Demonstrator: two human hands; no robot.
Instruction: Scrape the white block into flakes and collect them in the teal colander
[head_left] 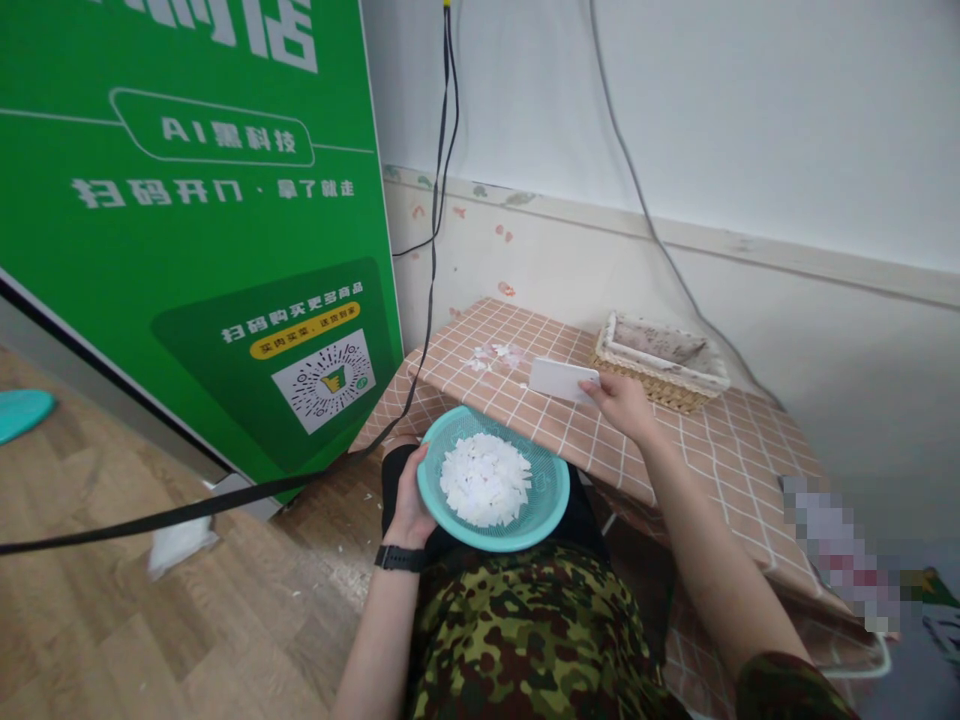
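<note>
A turquoise plastic colander [556,500] rests at my lap, just under the near edge of the table. White paper scraps [486,480] are heaped inside it. My left hand [414,500] grips the colander's left rim, its fingers partly hidden beneath. Over the table, my right hand [621,403] pinches the right end of a flat white rectangular card [559,380], held tilted. A few more white scraps [495,354] lie scattered on the tablecloth, left of the card and just beyond it.
A checked brown cloth covers the table [720,480], with a lined wicker basket [660,360] at the back. A black strap [300,480] crosses from the wall to the left. The green printed cabinet [187,230] stands left; a white plastic bag [180,545] lies on the floor.
</note>
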